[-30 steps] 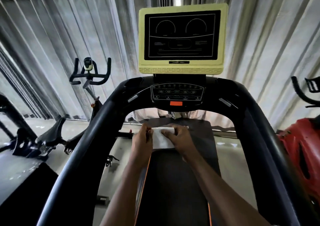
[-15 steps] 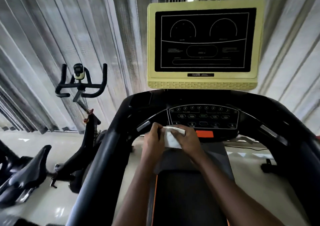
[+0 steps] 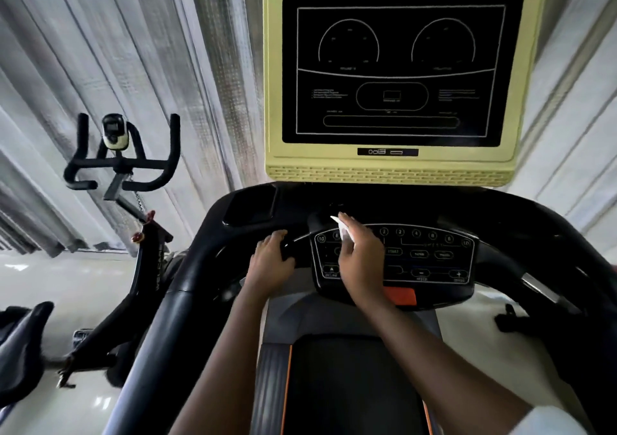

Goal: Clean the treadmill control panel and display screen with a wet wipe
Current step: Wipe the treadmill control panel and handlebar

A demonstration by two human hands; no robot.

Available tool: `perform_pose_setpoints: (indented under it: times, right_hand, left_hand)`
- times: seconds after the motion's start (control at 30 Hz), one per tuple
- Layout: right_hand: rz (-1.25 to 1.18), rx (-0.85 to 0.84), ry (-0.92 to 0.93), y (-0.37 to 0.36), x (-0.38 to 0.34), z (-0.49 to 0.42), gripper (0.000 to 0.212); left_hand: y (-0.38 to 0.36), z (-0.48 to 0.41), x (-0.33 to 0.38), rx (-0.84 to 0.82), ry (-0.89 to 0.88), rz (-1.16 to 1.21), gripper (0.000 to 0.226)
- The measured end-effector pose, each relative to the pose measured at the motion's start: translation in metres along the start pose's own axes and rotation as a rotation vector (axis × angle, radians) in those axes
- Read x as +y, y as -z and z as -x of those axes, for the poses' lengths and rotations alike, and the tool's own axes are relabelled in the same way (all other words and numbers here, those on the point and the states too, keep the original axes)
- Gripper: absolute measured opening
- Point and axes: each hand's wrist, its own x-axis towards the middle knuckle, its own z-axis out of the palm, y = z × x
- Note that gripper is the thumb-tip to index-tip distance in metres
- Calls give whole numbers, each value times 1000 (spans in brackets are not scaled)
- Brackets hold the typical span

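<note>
Head view shows my right hand (image 3: 362,261) stretched forward over the left part of the control panel (image 3: 430,254), palm down and wrist low. Its fingers lie fairly straight and hold the wet wipe (image 3: 340,226), whose white edge pokes out past my fingertips at the panel's upper left corner, by the numbered buttons. My left hand (image 3: 271,259) sits just beside it on the handrail (image 3: 200,267), fingers curled over the black curve in a grip. Both forearms reach up from the bottom of the frame over the treadmill belt (image 3: 350,384). The display screen (image 3: 394,67), in its yellow-green frame, stands above the panel, untouched by either hand.

Half a second ago both hands held the wipe together below the panel's lower left edge. Since then my left hand has let go and moved onto the rail, and my right alone has carried the wipe up onto the buttons.
</note>
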Motion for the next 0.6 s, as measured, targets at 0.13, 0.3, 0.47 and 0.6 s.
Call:
perform_pose_setpoints:
  times: [0.13, 0.3, 0.47, 0.6]
  right_hand:
    - [181, -229, 188, -23, 20, -9, 56]
    - [423, -448, 293, -37, 41, 20, 63]
    - [502, -445, 236, -48, 35, 25, 65]
    - [494, -388, 110, -60, 24, 36, 66]
  left_hand:
    - [-16, -15, -13, -97, 27, -212, 81]
    - [-30, -22, -25, 0, 5, -361, 81]
    - [-17, -42, -20, -44, 42, -363, 41]
    - [-11, -49, -30, -121, -15, -317, 37]
